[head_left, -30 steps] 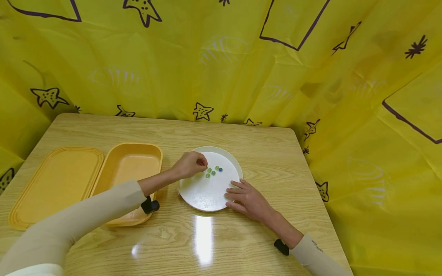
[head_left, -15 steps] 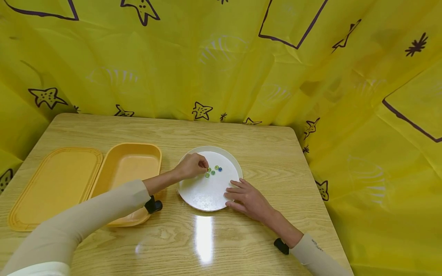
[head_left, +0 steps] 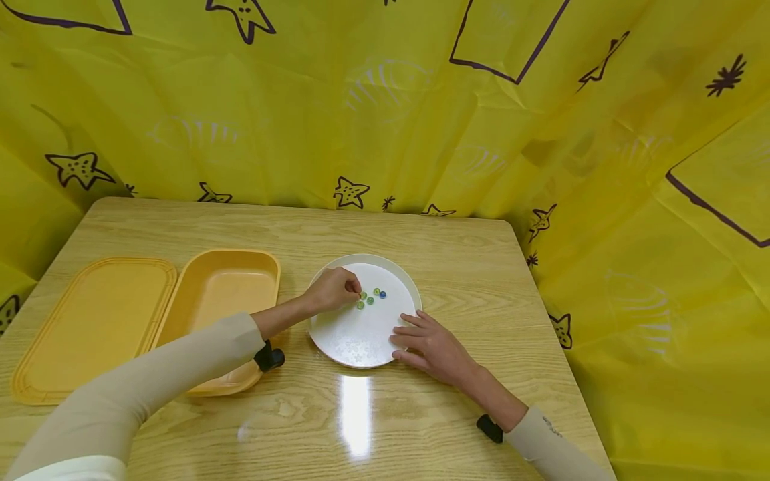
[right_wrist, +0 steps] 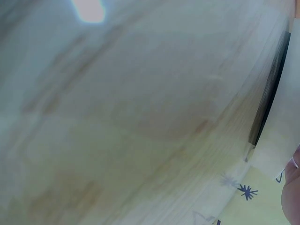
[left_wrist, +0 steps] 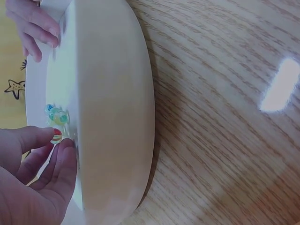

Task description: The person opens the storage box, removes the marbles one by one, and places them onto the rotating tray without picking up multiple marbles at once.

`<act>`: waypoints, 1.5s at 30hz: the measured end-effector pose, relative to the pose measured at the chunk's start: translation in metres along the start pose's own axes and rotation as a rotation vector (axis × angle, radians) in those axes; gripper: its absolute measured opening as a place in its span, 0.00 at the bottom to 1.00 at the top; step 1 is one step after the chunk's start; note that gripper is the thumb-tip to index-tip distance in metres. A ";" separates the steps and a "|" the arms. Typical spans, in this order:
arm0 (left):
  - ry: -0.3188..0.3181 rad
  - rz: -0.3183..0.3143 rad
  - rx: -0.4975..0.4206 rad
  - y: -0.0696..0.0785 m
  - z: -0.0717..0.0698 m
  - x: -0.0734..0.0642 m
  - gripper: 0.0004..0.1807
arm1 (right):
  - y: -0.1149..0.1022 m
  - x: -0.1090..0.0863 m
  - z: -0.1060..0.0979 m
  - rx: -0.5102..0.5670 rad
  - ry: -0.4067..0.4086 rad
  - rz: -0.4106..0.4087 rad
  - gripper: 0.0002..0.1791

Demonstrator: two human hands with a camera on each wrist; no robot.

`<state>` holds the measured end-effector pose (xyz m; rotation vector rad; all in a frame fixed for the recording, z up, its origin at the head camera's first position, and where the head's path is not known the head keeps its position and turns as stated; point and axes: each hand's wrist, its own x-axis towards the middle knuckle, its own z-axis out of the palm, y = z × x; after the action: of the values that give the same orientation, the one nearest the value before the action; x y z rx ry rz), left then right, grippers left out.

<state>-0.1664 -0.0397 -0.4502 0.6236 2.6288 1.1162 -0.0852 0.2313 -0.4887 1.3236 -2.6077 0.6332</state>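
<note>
A round white tray [head_left: 349, 344] with a raised wall stands on the table. My left hand [head_left: 333, 289] reaches over its left side, and thumb and fingers pinch a glass marble [left_wrist: 56, 136] with red and yellow in it. Just beyond those fingertips several green and yellowish marbles [head_left: 369, 300] lie on the tray floor, beside a blue marble [head_left: 383, 294]. In the left wrist view the tray's cream outer wall [left_wrist: 115, 112] faces the camera. My right hand [head_left: 434, 349] rests on the tray's right rim, fingers extended and spread. The right wrist view shows only a sliver of that hand [right_wrist: 291, 192].
Left of the tray stands an orange rectangular container [head_left: 265, 264], partly behind my left forearm. Its flat orange lid [head_left: 99, 321] lies at its left. The wooden table [head_left: 421, 434] meets a yellow curtain [head_left: 289, 120] at the back and right.
My left hand has moved slightly to the right, bringing the pinched marble close to the others. The right hand stays on the rim, and the tray has not moved.
</note>
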 end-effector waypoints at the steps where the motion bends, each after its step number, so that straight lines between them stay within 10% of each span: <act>1: 0.000 0.000 0.000 0.000 0.000 0.000 0.03 | 0.000 0.000 0.000 0.001 0.000 0.001 0.19; 45: -0.002 -0.041 -0.023 0.002 -0.008 -0.002 0.02 | -0.001 0.001 -0.001 0.014 -0.006 0.008 0.23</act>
<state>-0.1668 -0.0444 -0.4431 0.5637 2.6111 1.1325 -0.0849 0.2302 -0.4872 1.3222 -2.6194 0.6503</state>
